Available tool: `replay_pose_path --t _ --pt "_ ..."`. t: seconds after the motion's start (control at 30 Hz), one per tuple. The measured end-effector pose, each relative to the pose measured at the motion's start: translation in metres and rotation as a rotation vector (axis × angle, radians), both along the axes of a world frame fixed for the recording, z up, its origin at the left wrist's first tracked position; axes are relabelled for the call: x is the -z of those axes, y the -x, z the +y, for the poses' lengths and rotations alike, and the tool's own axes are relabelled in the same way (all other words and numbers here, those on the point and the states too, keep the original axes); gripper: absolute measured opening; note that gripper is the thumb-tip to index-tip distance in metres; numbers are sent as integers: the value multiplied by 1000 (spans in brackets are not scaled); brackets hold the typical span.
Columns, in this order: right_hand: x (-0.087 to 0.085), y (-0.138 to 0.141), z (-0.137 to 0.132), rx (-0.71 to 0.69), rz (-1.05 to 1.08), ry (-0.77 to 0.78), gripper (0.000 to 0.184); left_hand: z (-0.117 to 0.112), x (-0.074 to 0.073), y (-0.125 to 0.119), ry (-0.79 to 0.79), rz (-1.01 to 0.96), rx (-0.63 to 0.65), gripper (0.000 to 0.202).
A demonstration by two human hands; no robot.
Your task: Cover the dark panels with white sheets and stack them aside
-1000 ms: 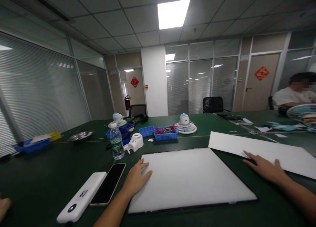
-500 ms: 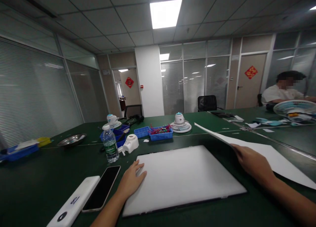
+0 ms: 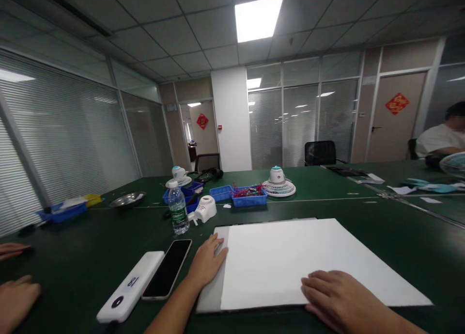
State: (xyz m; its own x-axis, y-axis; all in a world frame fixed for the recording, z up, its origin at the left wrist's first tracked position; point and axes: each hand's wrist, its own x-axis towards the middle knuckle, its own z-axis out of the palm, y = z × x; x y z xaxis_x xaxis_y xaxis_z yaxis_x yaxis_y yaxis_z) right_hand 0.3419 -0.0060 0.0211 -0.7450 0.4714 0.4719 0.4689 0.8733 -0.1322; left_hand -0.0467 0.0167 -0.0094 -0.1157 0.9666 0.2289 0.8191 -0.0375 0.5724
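A large white sheet lies on top of a flat white panel with a dark edge, on the green table in front of me. My right hand rests flat on the sheet's near edge, fingers stretched out. At the panel's left edge lies my left hand, open, its fingertips touching the panel beside the sheet. Just left of that hand lie a black phone and a white power bank.
A water bottle, small white fans, blue trays with coloured bits and a metal dish stand further back. Another person's hands rest at the left edge. A person sits at the far right.
My right hand lifted the white sheet from the table on the right, carried it left and laid it over the panel. My left hand stayed at the panel's left edge.
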Motion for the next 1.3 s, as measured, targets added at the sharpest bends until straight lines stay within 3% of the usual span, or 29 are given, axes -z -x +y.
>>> replay_pose_path --t 0.1,0.17,0.27,0.33,0.4,0.47,0.6,0.73,1.13,1.3 --pt "-19 9 -11 -92 -212 3 50 2 3 2 -3 16 13 57" --pt "-29 12 -17 -141 -199 30 61 3 4 2 3 26 9 59" --pt "-26 4 -11 -160 -192 85 65 3 3 1 22 20 -11 60" --pt "-12 -11 6 -1 -137 61 56 2 2 1 25 13 -20 60" --pt "6 -33 32 288 -51 0 48 2 2 1 21 10 -20 59" --pt "22 -60 59 546 -22 -28 51 2 2 1 24 11 -16 60" --pt "43 -111 97 756 -40 139 63 1 1 0 39 9 -19 64" --pt "59 -132 113 776 75 338 70 -2 -1 1 46 3 -26 67" --pt "79 -121 120 791 157 352 77 -7 -3 3 44 19 -7 61" --pt "77 -114 117 836 139 368 81 -6 1 5 59 50 12 60"
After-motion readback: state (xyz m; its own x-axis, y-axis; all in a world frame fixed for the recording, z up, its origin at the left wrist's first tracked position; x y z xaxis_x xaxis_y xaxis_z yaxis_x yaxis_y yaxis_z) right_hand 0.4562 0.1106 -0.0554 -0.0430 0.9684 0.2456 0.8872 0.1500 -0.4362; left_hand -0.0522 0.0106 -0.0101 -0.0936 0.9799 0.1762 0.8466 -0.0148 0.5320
